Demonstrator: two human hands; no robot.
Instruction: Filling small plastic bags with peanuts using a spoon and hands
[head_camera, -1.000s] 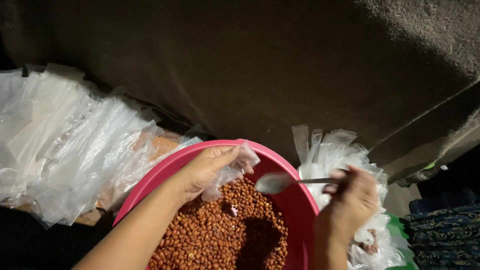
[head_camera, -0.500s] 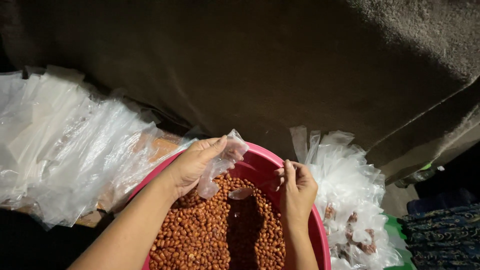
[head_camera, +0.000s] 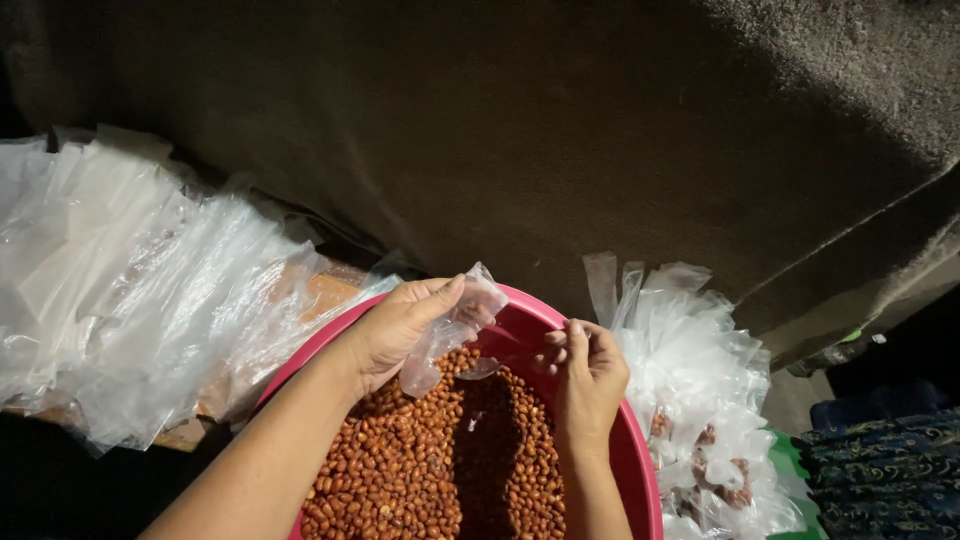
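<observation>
my left hand (head_camera: 400, 325) pinches a small clear plastic bag (head_camera: 455, 325) just over the far rim of the pink basin (head_camera: 640, 470), above the roasted peanuts (head_camera: 430, 470). my right hand (head_camera: 590, 375) is curled beside it, fingers narrow around a spoon (head_camera: 482, 368) (mostly hidden). to do this well i'd hold the bag mouth open and low above the nuts, so strays fall back in. filled bags (head_camera: 710, 440) lie right, empty bags (head_camera: 130, 300) left; dark rough wall (head_camera: 560, 130) behind.

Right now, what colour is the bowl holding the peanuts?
Pink-red, seen in the head view: the bowl.
</observation>
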